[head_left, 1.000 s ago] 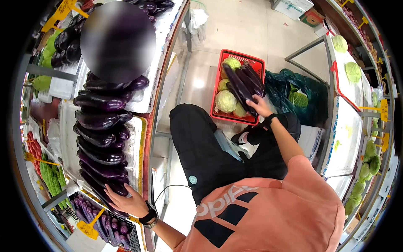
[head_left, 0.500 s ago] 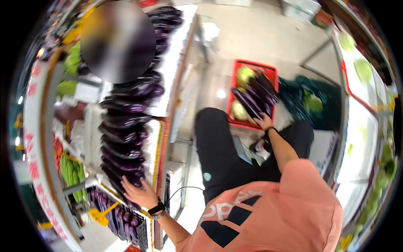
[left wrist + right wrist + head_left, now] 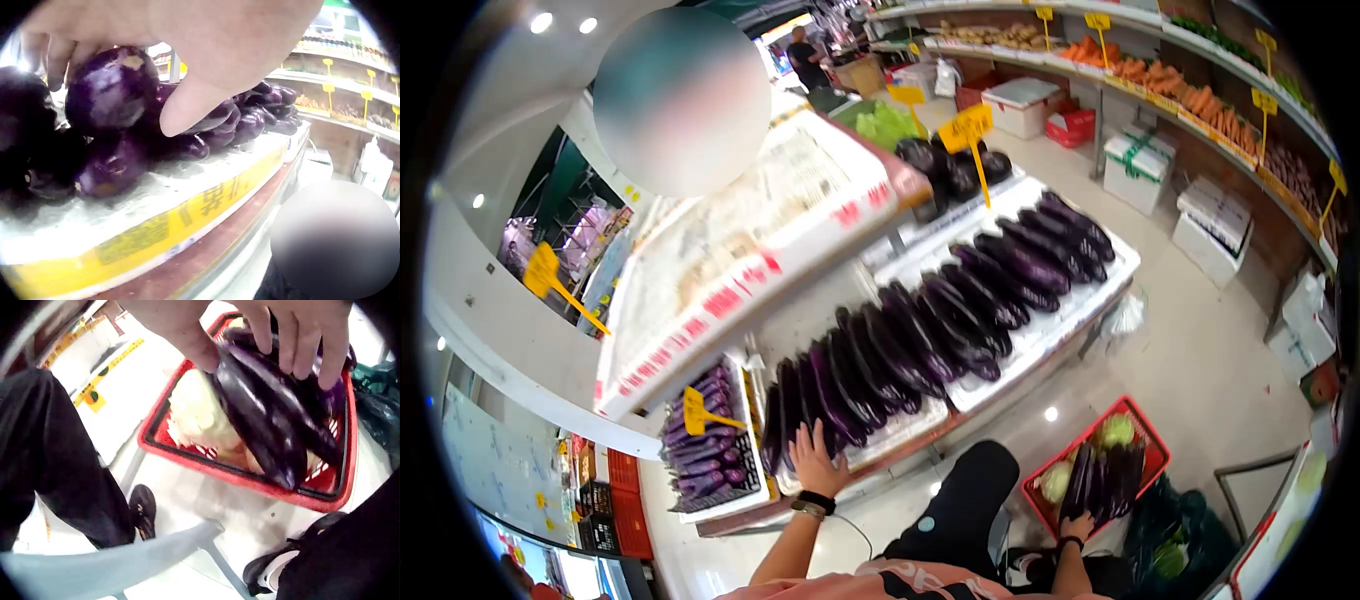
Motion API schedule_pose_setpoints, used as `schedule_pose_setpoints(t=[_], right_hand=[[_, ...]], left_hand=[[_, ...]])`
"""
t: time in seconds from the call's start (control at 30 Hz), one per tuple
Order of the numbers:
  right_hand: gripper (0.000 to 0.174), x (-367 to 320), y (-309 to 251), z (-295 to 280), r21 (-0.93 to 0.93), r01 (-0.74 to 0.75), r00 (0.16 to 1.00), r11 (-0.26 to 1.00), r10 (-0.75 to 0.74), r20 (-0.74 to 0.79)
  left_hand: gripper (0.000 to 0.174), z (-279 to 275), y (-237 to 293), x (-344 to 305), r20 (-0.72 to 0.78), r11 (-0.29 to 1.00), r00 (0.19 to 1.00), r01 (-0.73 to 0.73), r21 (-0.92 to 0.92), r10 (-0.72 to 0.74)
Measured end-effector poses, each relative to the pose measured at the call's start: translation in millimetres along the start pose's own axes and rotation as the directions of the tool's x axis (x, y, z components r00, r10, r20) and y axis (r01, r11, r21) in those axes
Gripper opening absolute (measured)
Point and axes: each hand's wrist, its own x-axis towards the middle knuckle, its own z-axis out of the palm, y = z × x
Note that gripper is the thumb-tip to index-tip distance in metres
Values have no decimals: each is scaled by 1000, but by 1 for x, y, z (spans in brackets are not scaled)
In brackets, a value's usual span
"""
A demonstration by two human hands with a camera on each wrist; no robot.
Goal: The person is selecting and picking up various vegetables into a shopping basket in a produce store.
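Note:
A long row of dark purple eggplants [image 3: 900, 345] lies on white foam trays along the stand. My left hand [image 3: 817, 462] is over the near ends of the eggplants at the row's left, fingers spread. In the left wrist view, a rounded eggplant end [image 3: 112, 90] sits between its fingers and thumb [image 3: 187, 103], with a gap beside the thumb. Low at the right, my right hand [image 3: 1080, 525] holds an eggplant [image 3: 256, 412] inside a red basket [image 3: 187, 469], thumb at one side and fingers over the top. More eggplants and a pale cabbage [image 3: 199, 406] lie beside it.
Slim purple eggplants [image 3: 700, 455] fill a crate left of the row. A foam-topped upper shelf [image 3: 740, 260] stands behind it. A dark green plastic bag [image 3: 1180, 540] lies right of the basket. White boxes [image 3: 1140, 165] stand on the floor near shelves of carrots [image 3: 1200, 103].
The head view has swung up and left toward the stand. My right hand has shifted the long eggplant nearer to me within the basket. The left hand stays at the row's end.

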Motion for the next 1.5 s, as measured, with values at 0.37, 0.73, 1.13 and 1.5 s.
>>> schedule_pose_setpoints(t=[0.37,0.73,1.13,1.5], right_hand=[[24,74,4,-227,552,184,939,814,-311,145],[32,17,-186,-304,278,142,756,950,-285,589],[37,-19,-260,-272,400,454,443,796,-591,674],[27,-31,-138,-355,271,496,587,825,-548,596]], left_hand=[[105,-15,-8,45,658,826,693,530,-191,-293],[84,-42,-23,56,756,835,620,516,-193,-209],[56,-68,-57,-45,623,794,738,531,-297,-260],[45,-110,6,-207,651,622,659,701,-349,-377]])
